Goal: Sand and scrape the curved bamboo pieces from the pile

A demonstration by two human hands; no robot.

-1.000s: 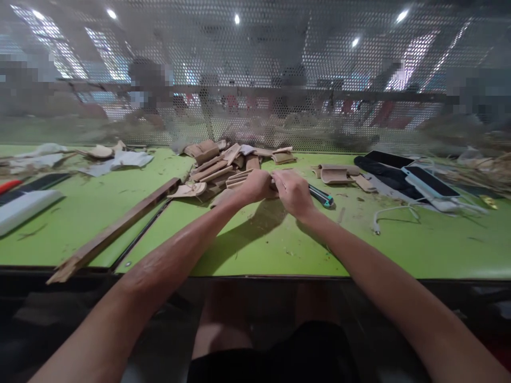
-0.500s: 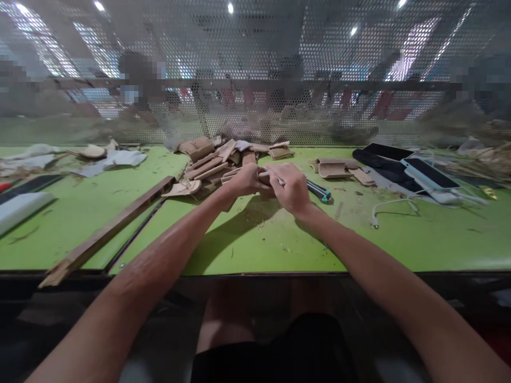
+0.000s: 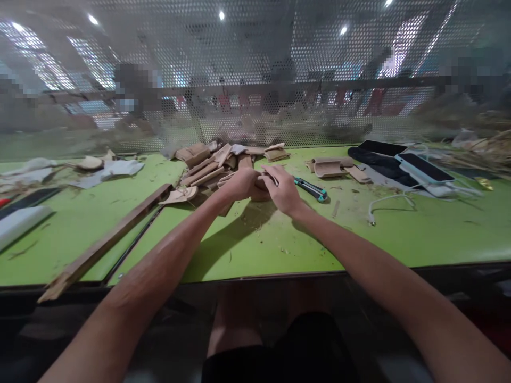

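Note:
My left hand (image 3: 244, 183) is closed around a tan piece of bamboo (image 3: 260, 194), which my fingers largely cover. From the other side my right hand (image 3: 284, 190) grips the same piece, thumb and fingers bent over it; a thin pale edge shows by its fingertips, too small to name. Just right of that hand a teal and black utility knife (image 3: 311, 189) lies on the green table (image 3: 255, 255). Behind my left hand is a heap of split, curved bamboo pieces (image 3: 203, 169). Wood dust and small chips lie under both hands.
A long wooden stick (image 3: 112, 239) slants over the front edge at left. To the right are a half-round bamboo piece (image 3: 333, 167), a phone (image 3: 425, 167), a black pouch (image 3: 383, 167) and a white cable (image 3: 391, 199). A perforated screen (image 3: 255, 117) stands behind the table.
The view has shifted slightly. My right hand's fingers have loosened and stretched a little over the bamboo piece, and more of the utility knife shows beside it. My left hand keeps its grip.

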